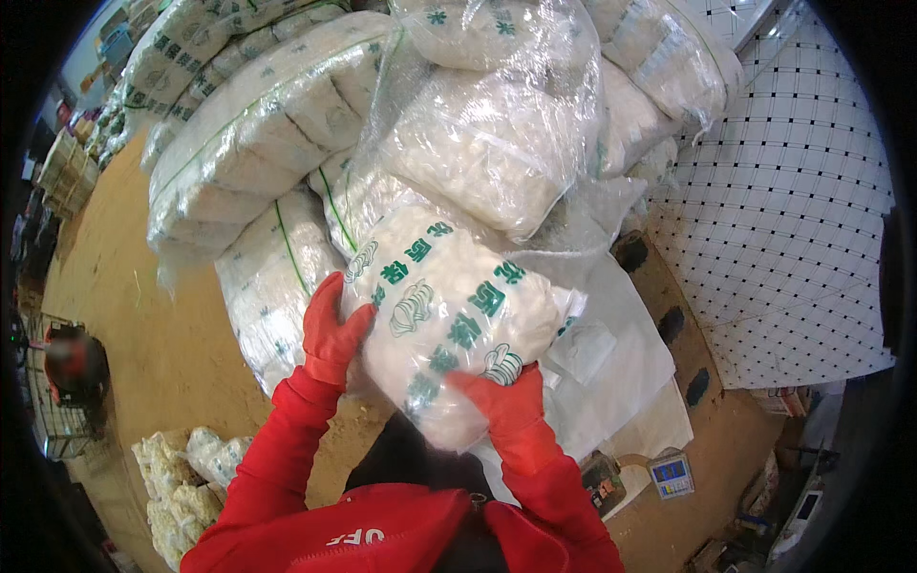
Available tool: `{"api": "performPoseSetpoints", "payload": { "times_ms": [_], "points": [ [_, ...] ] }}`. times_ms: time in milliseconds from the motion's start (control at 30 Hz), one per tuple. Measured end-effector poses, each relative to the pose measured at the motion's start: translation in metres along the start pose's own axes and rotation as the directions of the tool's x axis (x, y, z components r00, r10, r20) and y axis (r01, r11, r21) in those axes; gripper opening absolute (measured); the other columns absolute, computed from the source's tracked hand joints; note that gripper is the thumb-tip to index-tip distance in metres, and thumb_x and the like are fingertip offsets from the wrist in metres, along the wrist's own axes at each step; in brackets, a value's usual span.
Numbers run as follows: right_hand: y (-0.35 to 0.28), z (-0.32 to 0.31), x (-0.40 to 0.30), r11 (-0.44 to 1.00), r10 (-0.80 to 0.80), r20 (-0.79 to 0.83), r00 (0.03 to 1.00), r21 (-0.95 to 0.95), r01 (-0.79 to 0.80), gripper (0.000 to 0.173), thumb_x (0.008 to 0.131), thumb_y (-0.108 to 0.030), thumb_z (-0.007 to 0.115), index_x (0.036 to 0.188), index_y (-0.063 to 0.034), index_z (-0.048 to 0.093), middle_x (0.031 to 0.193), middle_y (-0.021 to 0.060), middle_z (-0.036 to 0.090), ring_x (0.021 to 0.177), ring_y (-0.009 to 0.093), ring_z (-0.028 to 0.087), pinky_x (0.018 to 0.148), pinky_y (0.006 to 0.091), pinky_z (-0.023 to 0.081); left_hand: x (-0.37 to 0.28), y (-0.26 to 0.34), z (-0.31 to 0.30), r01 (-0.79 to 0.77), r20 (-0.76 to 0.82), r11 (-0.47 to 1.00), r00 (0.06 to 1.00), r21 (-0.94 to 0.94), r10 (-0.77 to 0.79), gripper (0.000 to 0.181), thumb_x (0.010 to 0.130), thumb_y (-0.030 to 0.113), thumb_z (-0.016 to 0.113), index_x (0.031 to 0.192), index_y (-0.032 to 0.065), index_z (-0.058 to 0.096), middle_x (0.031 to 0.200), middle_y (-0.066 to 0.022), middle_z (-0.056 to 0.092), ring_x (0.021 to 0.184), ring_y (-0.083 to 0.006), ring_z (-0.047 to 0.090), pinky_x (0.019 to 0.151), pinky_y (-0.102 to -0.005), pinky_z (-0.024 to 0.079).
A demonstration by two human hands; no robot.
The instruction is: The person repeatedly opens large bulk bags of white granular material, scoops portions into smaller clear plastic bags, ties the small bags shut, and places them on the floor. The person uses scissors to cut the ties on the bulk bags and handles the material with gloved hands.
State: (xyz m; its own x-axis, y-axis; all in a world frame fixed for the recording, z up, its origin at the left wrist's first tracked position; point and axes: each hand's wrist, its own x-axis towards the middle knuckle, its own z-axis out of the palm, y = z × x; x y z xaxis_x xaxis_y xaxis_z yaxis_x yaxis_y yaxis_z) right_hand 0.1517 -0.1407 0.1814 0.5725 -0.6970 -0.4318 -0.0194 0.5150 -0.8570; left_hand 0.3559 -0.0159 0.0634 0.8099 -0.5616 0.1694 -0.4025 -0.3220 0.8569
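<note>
Between my two red-gloved hands is a plump clear plastic bag (437,279) with pale contents and green printing. My left hand (333,329) presses against the bag's left side, thumb on its front face. Lower down, my right hand (505,397) grips the bag's near right side, with its fingertips partly hidden. Just beyond it lies a large clear plastic sack (494,143) with more pale bags inside. White sheeting (609,379) spreads to the right of my right hand.
Large wrapped bundles (265,129) are heaped ahead and to the left. A white tiled-pattern surface (781,215) extends on the right. A scale display (671,474) stands at lower right, and bags of pale produce (179,494) sit at lower left. Another person (75,365) is at far left.
</note>
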Motion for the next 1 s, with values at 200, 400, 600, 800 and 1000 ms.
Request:
{"api": "performPoseSetpoints", "payload": {
  "times_ms": [200, 400, 600, 800, 1000],
  "points": [
    [-0.059, -0.085, -0.1, 0.903, -0.257, 0.037, 0.966, -0.348, 0.254, 0.085, 0.051, -0.003, 0.08, 0.127, -0.0021, 0.043, 0.113, 0.0122, 0.057, 0.102, 0.025, 0.058, 0.085, 0.039, 0.049, -0.109, 0.065, 0.055, 0.231, 0.477, 0.845, 0.878, -0.482, 0.032, 0.06, 0.076, 0.019, 0.069, 0.129, 0.0012, 0.046, 0.13, -0.0155, 0.049, 0.122, -0.0273, 0.043, 0.102, -0.0363, 0.033],
    [-0.051, -0.182, -0.152, 0.855, -0.182, -0.304, 0.935, -0.518, -0.003, 0.079, 0.054, 0.009, 0.071, 0.127, -0.0008, 0.043, 0.112, 0.0131, 0.059, 0.101, 0.026, 0.059, 0.083, 0.0372, 0.05, -0.204, -0.009, 0.13, 0.552, 0.542, 0.76, 0.777, -0.343, -0.319, 0.057, 0.076, 0.016, 0.071, 0.125, 0.0005, 0.047, 0.122, -0.0135, 0.053, 0.115, -0.0242, 0.048, 0.099, -0.0351, 0.036],
    [0.034, -0.317, -0.15, 0.842, -0.072, -0.478, 0.875, -0.5, -0.204, 0.075, 0.055, 0.011, 0.076, 0.124, -0.0009, 0.047, 0.112, 0.0136, 0.059, 0.098, 0.024, 0.059, 0.079, 0.0354, 0.052, -0.247, -0.038, 0.197, 0.736, 0.418, 0.676, 0.627, -0.041, -0.658, 0.08, 0.07, 0.03, 0.079, 0.13, -0.0029, 0.037, 0.123, -0.0196, 0.049, 0.118, -0.0281, 0.045, 0.099, -0.0376, 0.037],
    [0.074, -0.333, -0.125, 0.792, -0.174, -0.356, 0.918, -0.604, -0.084, 0.064, 0.066, -0.01, 0.077, 0.123, -0.0006, 0.05, 0.114, 0.0149, 0.058, 0.104, 0.025, 0.056, 0.089, 0.0345, 0.047, -0.215, -0.039, 0.275, 0.352, 0.294, 0.824, 0.812, 0.444, -0.505, 0.074, 0.071, 0.037, 0.075, 0.123, -0.0055, 0.044, 0.113, -0.0211, 0.055, 0.108, -0.0311, 0.052, 0.092, -0.0388, 0.041],
    [0.149, -0.311, -0.087, 0.848, -0.232, -0.34, 0.911, -0.529, 0.019, 0.074, 0.067, -0.018, 0.073, 0.131, -0.0041, 0.04, 0.125, 0.0164, 0.049, 0.111, 0.026, 0.051, 0.091, 0.0366, 0.044, -0.219, -0.098, 0.312, 0.805, 0.489, 0.579, 0.561, -0.132, -0.668, 0.038, 0.08, 0.028, 0.065, 0.105, -0.0001, 0.059, 0.079, -0.0122, 0.064, 0.074, -0.0239, 0.062, 0.076, -0.0356, 0.048]
  ]
}}
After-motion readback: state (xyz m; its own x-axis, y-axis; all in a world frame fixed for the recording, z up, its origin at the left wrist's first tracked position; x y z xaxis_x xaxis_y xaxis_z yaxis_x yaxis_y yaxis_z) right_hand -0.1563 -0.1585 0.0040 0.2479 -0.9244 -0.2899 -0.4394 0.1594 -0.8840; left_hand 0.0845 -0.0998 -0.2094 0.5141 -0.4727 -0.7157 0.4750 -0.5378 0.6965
